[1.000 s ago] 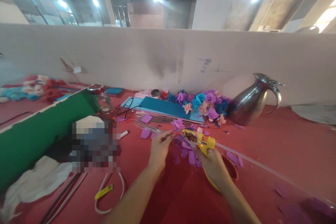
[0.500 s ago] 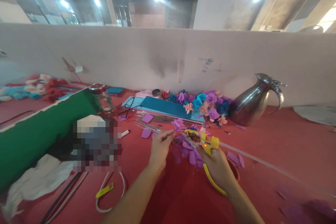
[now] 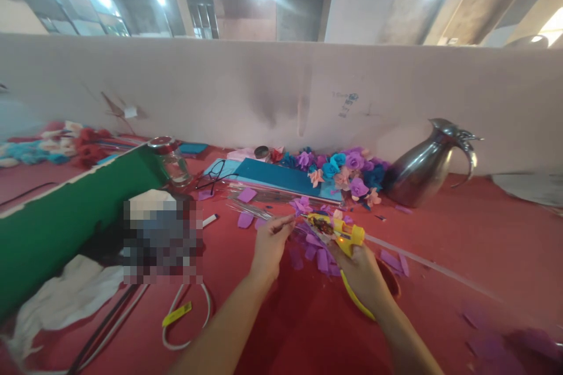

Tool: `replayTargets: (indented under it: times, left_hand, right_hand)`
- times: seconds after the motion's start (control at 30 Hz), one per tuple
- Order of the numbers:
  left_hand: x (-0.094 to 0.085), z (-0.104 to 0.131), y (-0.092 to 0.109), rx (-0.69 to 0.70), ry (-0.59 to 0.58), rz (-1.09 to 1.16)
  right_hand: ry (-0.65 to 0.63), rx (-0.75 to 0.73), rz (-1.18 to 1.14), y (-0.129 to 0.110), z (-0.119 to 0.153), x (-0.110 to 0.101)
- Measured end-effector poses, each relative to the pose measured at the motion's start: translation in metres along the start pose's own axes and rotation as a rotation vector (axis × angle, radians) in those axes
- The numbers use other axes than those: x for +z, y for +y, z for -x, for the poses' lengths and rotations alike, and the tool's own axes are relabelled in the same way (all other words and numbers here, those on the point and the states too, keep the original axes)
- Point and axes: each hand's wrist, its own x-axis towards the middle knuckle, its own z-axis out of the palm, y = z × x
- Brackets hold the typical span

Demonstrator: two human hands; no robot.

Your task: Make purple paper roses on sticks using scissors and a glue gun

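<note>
My right hand [image 3: 358, 269] is wrapped round a yellow glue gun [image 3: 349, 234], whose nozzle points left toward my other hand. A metal blade, seemingly of scissors, and a yellow curved handle [image 3: 357, 297] also show at this hand. My left hand [image 3: 273, 243] is pinched just left of the nozzle; what lies between its fingertips is too small to make out. Purple paper petals [image 3: 322, 259] lie scattered beneath and between the hands. Thin wire stems [image 3: 250, 207] rest behind my left hand.
Paper flowers [image 3: 347, 170] are heaped behind the hands, beside a blue sheet stack [image 3: 277, 177] with glasses [image 3: 216, 174]. A metal jug [image 3: 424, 167] stands right; a glass jar [image 3: 175, 165], green board [image 3: 79, 211] and white cable [image 3: 207, 304] are left.
The glue gun's nozzle has come slightly nearer to the fingertips of my left hand. Both hands keep nearly the same place, and the view has shifted slightly.
</note>
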Motion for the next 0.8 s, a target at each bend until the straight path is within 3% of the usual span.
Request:
replayTargets:
  times: [0.27,0.47,0.57,0.67,0.8]
  left_hand:
    - [0.002,0.003,0.006,-0.068,-0.036,0.047]
    - [0.002,0.003,0.007,-0.167,0.023,0.136]
    - [0.0,0.002,0.009,-0.185,0.018,0.173]
    - [-0.001,0.0,0.012,-0.189,-0.029,0.243]
    - [-0.002,-0.004,0.015,-0.095,-0.101,0.33]
  right_hand:
    - [0.036,-0.024,-0.052,-0.003,0.0,0.0]
    - [-0.01,-0.011,-0.009,-0.005,0.003,0.0]
    - [0.026,0.009,-0.024,-0.005,0.003,-0.001]
    - [0.114,0.053,-0.021,0.0,-0.002,-0.012]
    - [0.222,0.193,0.044,0.027,-0.014,-0.047]
